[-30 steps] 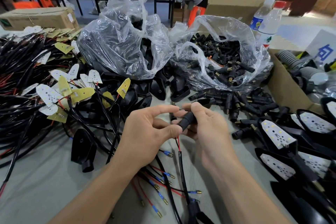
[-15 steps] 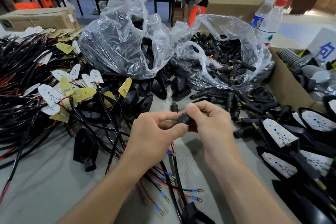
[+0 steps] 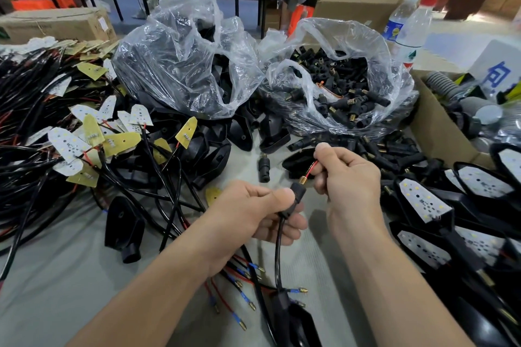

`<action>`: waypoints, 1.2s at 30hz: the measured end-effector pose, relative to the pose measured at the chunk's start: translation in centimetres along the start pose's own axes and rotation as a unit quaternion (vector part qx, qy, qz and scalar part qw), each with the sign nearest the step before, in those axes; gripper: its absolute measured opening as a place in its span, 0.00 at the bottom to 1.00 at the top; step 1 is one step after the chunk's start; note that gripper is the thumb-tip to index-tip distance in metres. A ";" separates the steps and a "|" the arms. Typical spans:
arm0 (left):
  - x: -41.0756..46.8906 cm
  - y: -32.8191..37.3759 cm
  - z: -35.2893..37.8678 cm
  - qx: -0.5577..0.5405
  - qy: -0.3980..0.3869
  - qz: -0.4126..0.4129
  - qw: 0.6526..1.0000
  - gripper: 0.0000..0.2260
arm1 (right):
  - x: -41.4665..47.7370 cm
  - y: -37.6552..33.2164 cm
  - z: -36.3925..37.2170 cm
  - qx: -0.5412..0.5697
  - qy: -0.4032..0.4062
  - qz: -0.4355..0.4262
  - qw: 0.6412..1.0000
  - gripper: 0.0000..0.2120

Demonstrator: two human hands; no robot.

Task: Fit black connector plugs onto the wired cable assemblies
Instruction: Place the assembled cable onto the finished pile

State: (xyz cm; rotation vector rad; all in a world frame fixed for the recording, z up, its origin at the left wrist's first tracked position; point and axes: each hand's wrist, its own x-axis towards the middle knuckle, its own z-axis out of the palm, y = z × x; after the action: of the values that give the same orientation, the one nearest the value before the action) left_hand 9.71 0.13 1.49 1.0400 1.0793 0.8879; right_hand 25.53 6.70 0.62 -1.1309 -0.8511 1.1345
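1. The left hand (image 3: 253, 214) grips the black connector plug (image 3: 298, 194). Its thumb presses on the plug body and its fingers curl round the black cable (image 3: 278, 245) that hangs from the plug toward the near edge of the tabletop (image 3: 70, 276).
2. The right hand (image 3: 349, 177), just beside it, pinches a thin red wire (image 3: 312, 167) between thumb and forefinger, with the other fingers curled in. The wire comes out of the plug's brass threaded tip (image 3: 301, 179).
3. The plug is held in the air over the middle of the tabletop, nearer the near edge, and touches nothing but the left hand.
4. A hard or sideways pull on the red wire could likely scrape its insulation on the brass rim or strain the conductor.
5. I cannot tell whether a second wire has also passed through. If one stays bunched inside, the plug would probably not seat fully on the cable.
6. If the left thumb slackens, the plug may slide back down the cable and swallow the wire end.
7. Loose wire ends with bullet terminals (image 3: 245, 290) lie under the left wrist, and the hanging cable could snag on them.
8. A spare plug (image 3: 264, 167) lies just beyond the hands, and a careless sweep might knock it away.
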 end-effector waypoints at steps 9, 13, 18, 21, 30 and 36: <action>-0.3 -1.1 0.9 0.344 0.213 0.171 0.898 0.03 | 0.7 0.2 -0.1 0.022 0.035 -0.012 0.999 0.12; -0.2 -0.7 1.1 0.069 0.086 0.072 0.991 0.08 | 1.2 0.1 -0.6 0.076 0.055 0.059 0.994 0.13; -0.8 0.1 0.4 -0.052 -0.107 -0.041 0.992 0.15 | 1.3 0.0 -0.7 0.084 0.063 0.046 0.993 0.13; -0.6 0.4 0.2 -0.040 -0.070 -0.030 0.996 0.15 | 1.2 -0.2 -0.6 0.116 0.070 0.048 0.990 0.12; -0.2 0.6 0.8 -0.034 0.083 -0.019 0.996 0.30 | -1.9 -0.2 1.5 0.003 -0.210 0.147 0.967 0.12; 0.2 0.0 0.8 -0.090 0.069 0.003 0.994 0.19 | -2.0 -0.4 1.5 0.008 -0.193 0.081 0.978 0.12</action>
State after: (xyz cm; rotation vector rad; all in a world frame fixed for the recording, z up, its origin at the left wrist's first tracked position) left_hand 10.49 0.13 1.53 0.8429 1.0887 1.0542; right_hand 23.72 5.11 1.42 -0.9937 -1.0572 1.5252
